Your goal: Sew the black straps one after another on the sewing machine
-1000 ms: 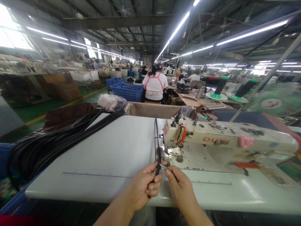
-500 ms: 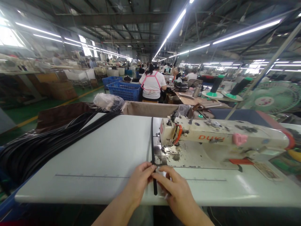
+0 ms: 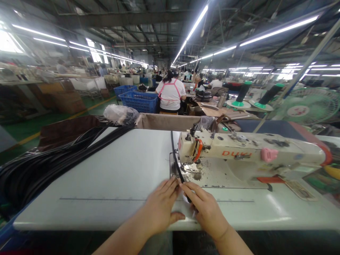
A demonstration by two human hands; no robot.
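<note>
At the far left of the frame a heap of black strips (image 3: pixel 39 166) trailed over the edge of the white table (image 3: pixel 106 177). Near the lower middle, the left hand (image 3: pixel 159 205) lay flat, fingers spread, pressing the table and gripping nothing. Just right of it a thin black strip (image 3: pixel 175 156) ran from the table's far edge down past the sewing machine (image 3: pixel 239 156). The right hand (image 3: pixel 205 209) rested on the strip's near end, fingers extended; whether it pinched the strip could not be told.
</note>
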